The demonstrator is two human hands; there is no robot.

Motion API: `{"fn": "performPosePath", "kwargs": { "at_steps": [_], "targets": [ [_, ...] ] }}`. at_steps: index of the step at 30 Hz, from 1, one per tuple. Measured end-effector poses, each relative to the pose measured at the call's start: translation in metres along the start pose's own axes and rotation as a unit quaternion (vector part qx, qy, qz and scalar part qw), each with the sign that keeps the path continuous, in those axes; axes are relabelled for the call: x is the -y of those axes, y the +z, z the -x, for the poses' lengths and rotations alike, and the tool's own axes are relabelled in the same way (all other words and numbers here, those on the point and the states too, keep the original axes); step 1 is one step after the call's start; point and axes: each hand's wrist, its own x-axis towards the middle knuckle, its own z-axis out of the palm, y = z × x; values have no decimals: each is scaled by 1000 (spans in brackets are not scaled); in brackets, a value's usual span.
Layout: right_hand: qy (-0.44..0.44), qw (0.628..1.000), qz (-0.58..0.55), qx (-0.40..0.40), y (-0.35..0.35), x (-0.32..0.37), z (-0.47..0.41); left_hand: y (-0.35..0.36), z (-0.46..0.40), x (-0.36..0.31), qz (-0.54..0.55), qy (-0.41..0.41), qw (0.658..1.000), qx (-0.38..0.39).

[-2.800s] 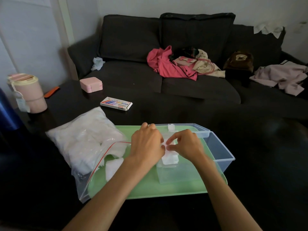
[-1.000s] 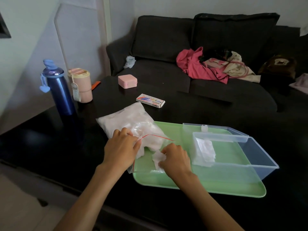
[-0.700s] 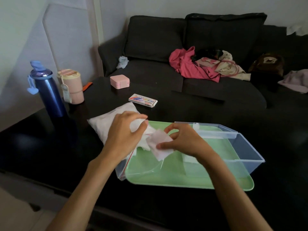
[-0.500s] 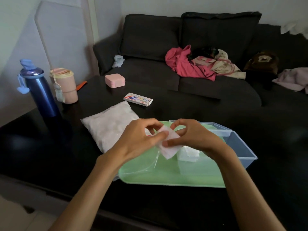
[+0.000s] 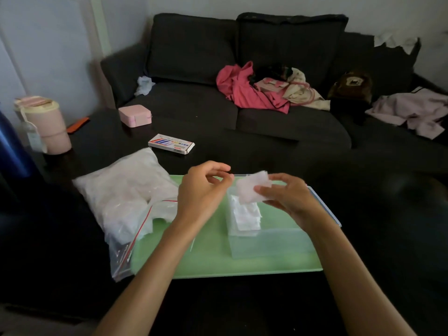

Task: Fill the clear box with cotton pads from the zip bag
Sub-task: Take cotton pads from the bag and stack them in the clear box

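The clear box stands on a green tray, with a small stack of white cotton pads leaning against its left wall. My right hand pinches one white cotton pad just above that stack. Just left of the pad, my left hand hovers with its fingers curled and apart, holding nothing. The zip bag, full of pads, lies at the left with its red-lined mouth open over the tray's left edge.
On the dark table sit a pink lidded cup, a blue bottle, a small pink case and a flat printed box. Behind it is a dark sofa strewn with clothes.
My right hand took a pad from the bag and carried it right, over the box. My left hand has let go of the pad and drawn slightly away.
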Motion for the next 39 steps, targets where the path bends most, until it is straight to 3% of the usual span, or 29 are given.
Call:
{"fn": "performPosePath", "kwargs": {
  "at_steps": [4,7,11,14,17,19,25,30,33,35,37,39],
  "targets": [
    [36,997,67,26,10,-17,-9,5,0,5,-206,62,977,16],
    [-8,988,152,-20,19,-24,-12,15,5,9,-322,68,941,75],
    [-146,924,341,-98,26,-32,-9,25,7,9,-371,40,924,81],
    [-193,886,417,-52,18,-26,-11,29,8,4,-427,52,901,61],
    [-150,896,409,85,2,-23,-15,29,8,1,-445,53,892,66],
    [-127,904,390,121,-2,-25,-13,28,8,-1,-453,51,887,70],
    [-85,916,374,121,2,-35,-9,34,9,-1,-490,36,865,99],
    [-71,911,372,162,-6,-21,-8,33,9,1,-471,35,874,112],
    [15,933,331,140,-21,-9,-12,30,9,4,-472,35,874,107],
    [77,904,396,137,-20,-9,-10,29,9,6,-470,36,876,101],
    [83,861,481,146,-10,-15,-8,28,10,7,-462,38,881,95],
    [66,855,496,137,2,-24,-7,29,9,9,-453,42,886,91]
  ]
}}
